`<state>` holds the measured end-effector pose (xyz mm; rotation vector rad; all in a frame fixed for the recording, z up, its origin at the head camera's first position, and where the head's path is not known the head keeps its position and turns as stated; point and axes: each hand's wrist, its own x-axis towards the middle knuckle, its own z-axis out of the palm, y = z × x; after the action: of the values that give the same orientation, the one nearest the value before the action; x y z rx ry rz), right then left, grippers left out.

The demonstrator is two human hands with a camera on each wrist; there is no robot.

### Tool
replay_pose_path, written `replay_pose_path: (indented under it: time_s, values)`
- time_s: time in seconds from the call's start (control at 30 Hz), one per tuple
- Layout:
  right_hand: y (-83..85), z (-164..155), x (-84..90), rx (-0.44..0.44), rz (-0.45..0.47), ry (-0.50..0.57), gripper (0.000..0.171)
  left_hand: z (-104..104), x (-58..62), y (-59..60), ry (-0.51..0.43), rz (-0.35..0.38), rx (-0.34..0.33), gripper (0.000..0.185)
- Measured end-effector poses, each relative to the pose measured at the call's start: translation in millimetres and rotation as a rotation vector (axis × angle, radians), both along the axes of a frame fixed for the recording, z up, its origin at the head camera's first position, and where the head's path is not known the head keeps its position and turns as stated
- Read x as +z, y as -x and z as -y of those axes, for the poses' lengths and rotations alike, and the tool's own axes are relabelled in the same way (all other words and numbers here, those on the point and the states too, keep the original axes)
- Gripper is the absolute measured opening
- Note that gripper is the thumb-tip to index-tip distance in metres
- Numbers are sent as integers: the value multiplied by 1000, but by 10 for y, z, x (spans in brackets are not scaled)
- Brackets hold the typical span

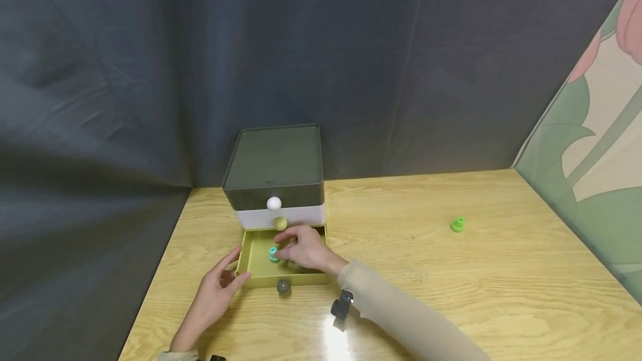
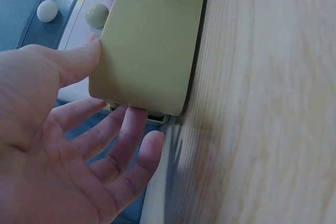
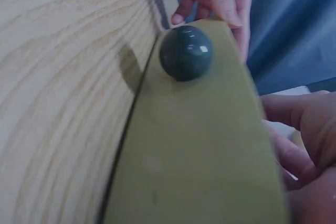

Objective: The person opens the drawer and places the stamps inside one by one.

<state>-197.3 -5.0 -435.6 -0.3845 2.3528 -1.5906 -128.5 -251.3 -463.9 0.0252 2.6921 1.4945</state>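
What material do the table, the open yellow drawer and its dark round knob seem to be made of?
Table: likely wood or wood-look laminate, with visible grain and a glossy glare spot.
Yellow drawer: probably plastic, smooth and matte, evenly coloured with rounded corners.
Dark knob: a glossy ball with small highlights; plastic or painted wood, hard to tell.

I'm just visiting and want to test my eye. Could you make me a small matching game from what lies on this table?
Things:
1. white knob
2. teal ring
3. green piece
4. left hand

Places:
A. alone on the bare table, far right
B. at the open drawer's left front corner
C. on the dark top drawer's front
D. inside the open drawer, at the right hand's fingertips

Pairs: 1-C, 2-D, 3-A, 4-B
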Motion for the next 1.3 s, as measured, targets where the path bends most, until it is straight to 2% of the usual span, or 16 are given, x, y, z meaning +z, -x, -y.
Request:
replay_pose_path:
  time_s: [0.23,0.43,0.53,0.9,1.3]
  values:
    - [-164,-351,122,5,-140,18,23,-3,-25,20,-10,-13,4,68]
    - [-261,-751,131,-60,-141,90,22,23,-38,-24,16,-1,23,69]
    - [-305,-990,137,-119,-139,88,24,28,-39,-45,16,6,26,69]
    - [-404,-1965,103,-348,-169,-46,34,23,-16,-20,14,2,9,68]
    - [-443,-3004,8,-582,-203,-259,46,23,-7,-34,1,-1,-7,69]
